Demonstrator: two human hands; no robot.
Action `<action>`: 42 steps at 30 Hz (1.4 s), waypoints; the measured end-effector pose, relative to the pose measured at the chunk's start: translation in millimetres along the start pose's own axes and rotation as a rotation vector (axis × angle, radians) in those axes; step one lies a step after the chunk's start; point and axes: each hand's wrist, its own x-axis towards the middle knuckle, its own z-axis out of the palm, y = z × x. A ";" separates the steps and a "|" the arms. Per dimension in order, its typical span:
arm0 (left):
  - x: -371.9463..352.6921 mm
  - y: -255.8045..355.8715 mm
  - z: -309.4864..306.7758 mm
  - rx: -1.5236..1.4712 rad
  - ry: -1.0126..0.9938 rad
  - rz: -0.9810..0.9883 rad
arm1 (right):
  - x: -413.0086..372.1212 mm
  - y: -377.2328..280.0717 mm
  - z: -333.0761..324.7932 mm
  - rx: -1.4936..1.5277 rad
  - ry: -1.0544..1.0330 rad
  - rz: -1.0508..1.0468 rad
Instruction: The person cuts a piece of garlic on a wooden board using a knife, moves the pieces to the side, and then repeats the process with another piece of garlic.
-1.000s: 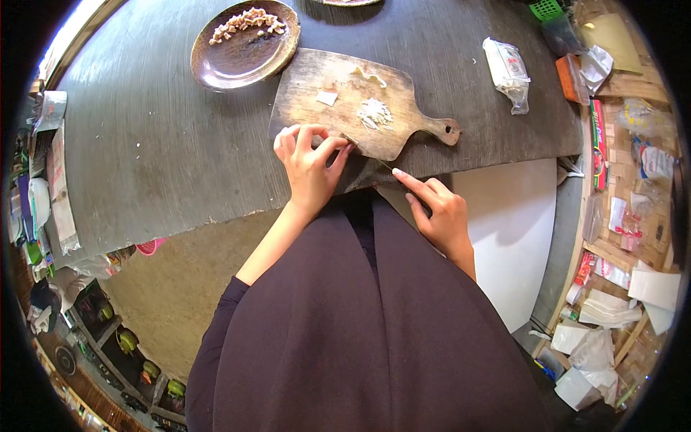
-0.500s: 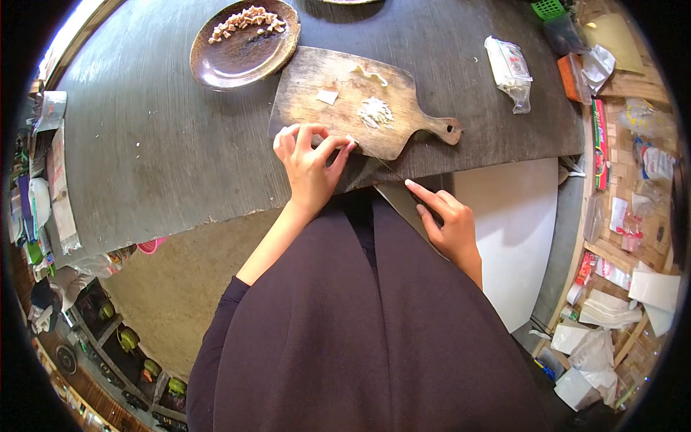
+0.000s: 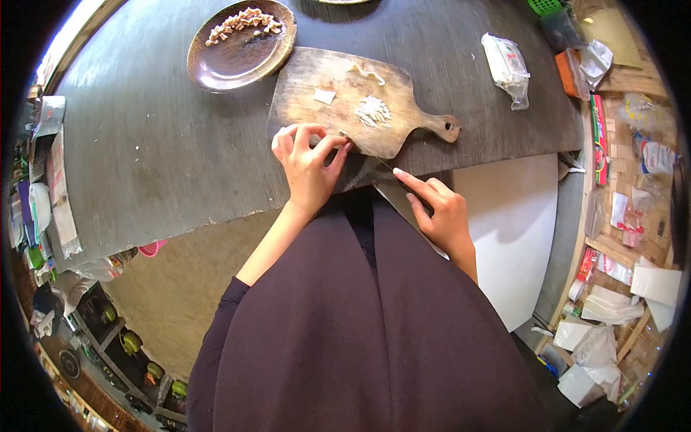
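At the near edge of the wooden cutting board [image 3: 306,83], my left hand [image 3: 311,162] is closed in a pinch, but what lies between its fingertips is too small to make out. My right hand [image 3: 437,209] grips a knife [image 3: 383,163], its thin blade pointing up and left toward the left fingertips. On the board lie a pile of small white strips [image 3: 373,111], a flat white square piece [image 3: 324,96] and a thin pale curved strip [image 3: 368,73]. The knife handle is mostly hidden in my hand.
A brown plate [image 3: 237,65] with small pinkish pieces [image 3: 243,23] stands at the board's upper left. A white plastic packet [image 3: 507,66] lies on the dark table [image 3: 165,158] at the right. Bags and papers [image 3: 594,356] fill the right side.
My right hand has shifted slightly up and left with the knife, whose tip now shows just above the left fingertips. The left hand has hardly moved.
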 end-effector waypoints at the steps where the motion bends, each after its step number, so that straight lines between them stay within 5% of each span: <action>1: 0.4 0.3 -0.2 0.002 0.002 0.000 | -2.6 1.2 -1.6 0.004 0.001 0.007; 42: -1.4 0.8 -2.8 -0.004 -0.024 -0.001 | 1.4 -6.0 9.0 -0.015 0.007 0.010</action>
